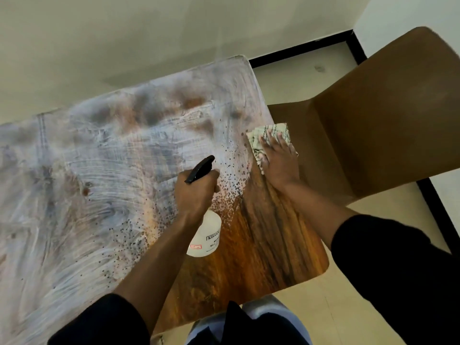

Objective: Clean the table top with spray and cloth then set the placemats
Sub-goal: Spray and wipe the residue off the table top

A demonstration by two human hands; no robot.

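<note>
- Black sleeves (104,322) sit closest to the viewer at 6 o'clock, one on each forearm, both reaching forward over a wooden desk (268,240).
- Left hand (196,192), near the middle of the view, is curled tight around the neck of one white spray bottle (206,235); its black trigger head (200,169) points toward 1 o'clock.
- Right hand (278,160), at 2 o'clock, lies flat with fingers spread, pressing one patterned cloth (270,134) onto the desk's right edge.
- Fine droplets (231,190) speckle the wood between the two hands; a pale smeared film covers the desk from 9 to 12 o'clock, while the near right corner shows bare grain.
- One brown chair (388,120) stands just beside the desk at 2 o'clock.
- No placemats are in view.
- Judged from its look, the bottle is light, rigid plastic, possibly slick if wet; the neck under the trigger is the sure place to hold.
- Soft and limp, the cloth probably slides best under a flat palm, bunching if pushed from one corner.
</note>
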